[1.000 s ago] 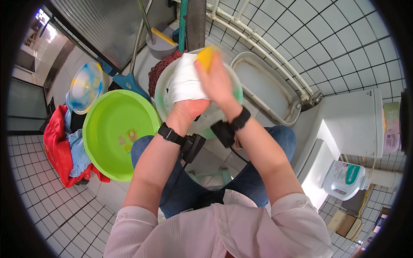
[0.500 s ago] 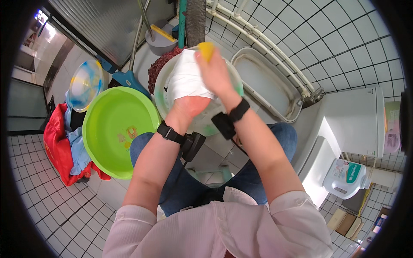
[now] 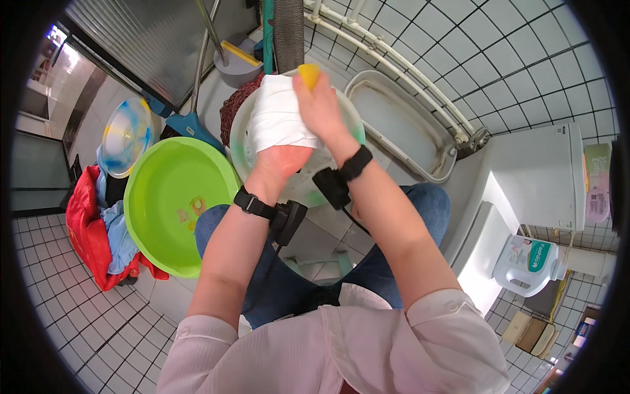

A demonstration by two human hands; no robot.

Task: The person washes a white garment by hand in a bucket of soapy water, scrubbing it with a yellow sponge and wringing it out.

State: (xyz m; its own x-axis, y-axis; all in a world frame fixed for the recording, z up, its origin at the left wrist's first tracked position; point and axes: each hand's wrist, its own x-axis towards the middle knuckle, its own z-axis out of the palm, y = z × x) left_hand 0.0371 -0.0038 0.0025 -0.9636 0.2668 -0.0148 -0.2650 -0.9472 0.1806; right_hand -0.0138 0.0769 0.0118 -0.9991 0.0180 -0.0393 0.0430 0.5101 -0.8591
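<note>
Head view: our right hand (image 3: 321,113) grips a small yellow block (image 3: 308,75) beside the wrinkled white cloth (image 3: 279,118), over the pale round basin (image 3: 239,144); our left hand (image 3: 285,160) sits beneath, fingers hidden, grip unreadable. Cloth looks soft, light, perhaps slippery; we'd hold its near edge.

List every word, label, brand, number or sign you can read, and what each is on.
White jug: teal label with white print; wording not copied.
Pink packet: print too small to read.
Toilet tank: small dark mark, too small to read.
Green basin: orange decoration, no readable words.
White cloth: no print visible.
</note>
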